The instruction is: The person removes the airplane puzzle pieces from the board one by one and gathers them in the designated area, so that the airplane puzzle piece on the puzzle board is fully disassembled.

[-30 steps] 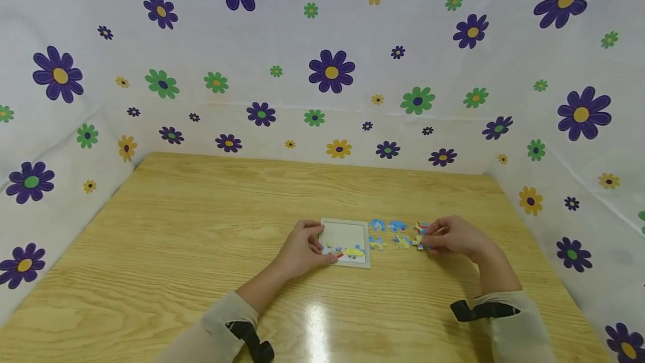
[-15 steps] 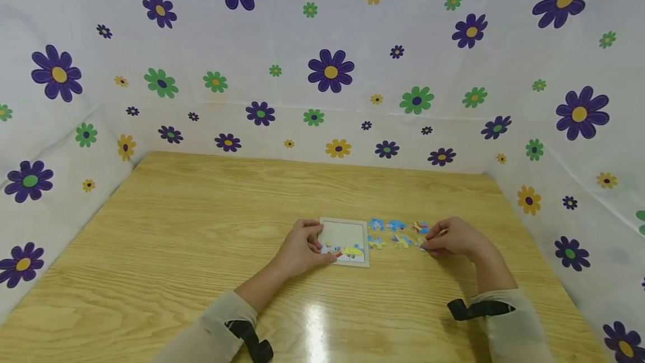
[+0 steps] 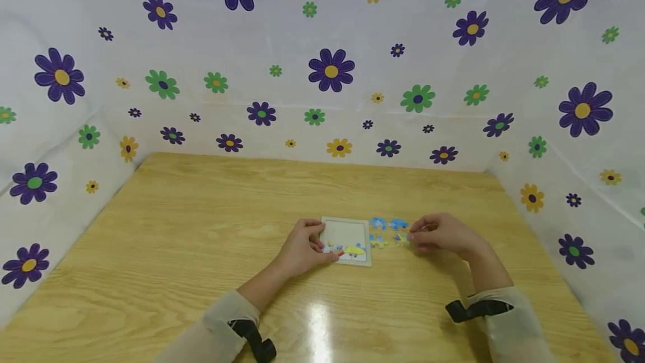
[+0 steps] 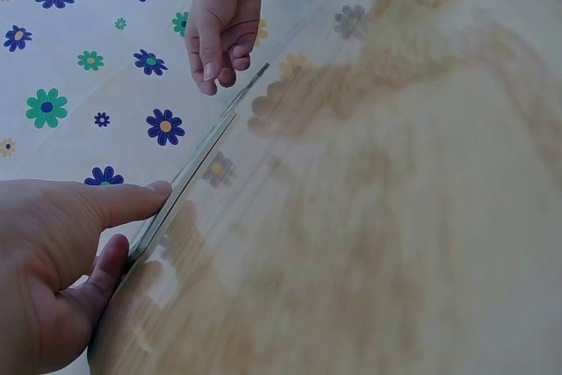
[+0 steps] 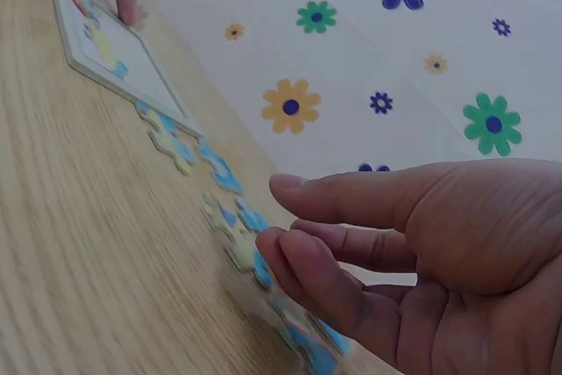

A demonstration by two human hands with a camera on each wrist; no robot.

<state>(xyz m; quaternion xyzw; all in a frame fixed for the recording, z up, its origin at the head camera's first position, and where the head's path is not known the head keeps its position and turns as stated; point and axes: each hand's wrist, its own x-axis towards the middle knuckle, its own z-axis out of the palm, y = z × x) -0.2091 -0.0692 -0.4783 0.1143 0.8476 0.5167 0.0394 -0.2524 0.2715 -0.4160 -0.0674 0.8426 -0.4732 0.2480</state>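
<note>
A small square puzzle tray lies on the table with a strip of picture pieces fitted along its near side, yellow and red among the colours. My left hand holds its left side, thumb at the near edge and fingers at the far left. Loose jigsaw pieces, blue and yellow, lie in two rows to the tray's right. Over the right end of these rows hovers my right hand. In the right wrist view its thumb and fingertips are apart, with nothing visible between them. The rightmost pieces are partly hidden beneath it.
The wood-grain table extends around the tray and pieces. A white sheet with printed flowers encloses the back and both sides. Black straps sit on both wrists.
My right hand has shifted left from the rightmost loose pieces, now covering them in the head view. The left hand and the tray have stayed in place.
</note>
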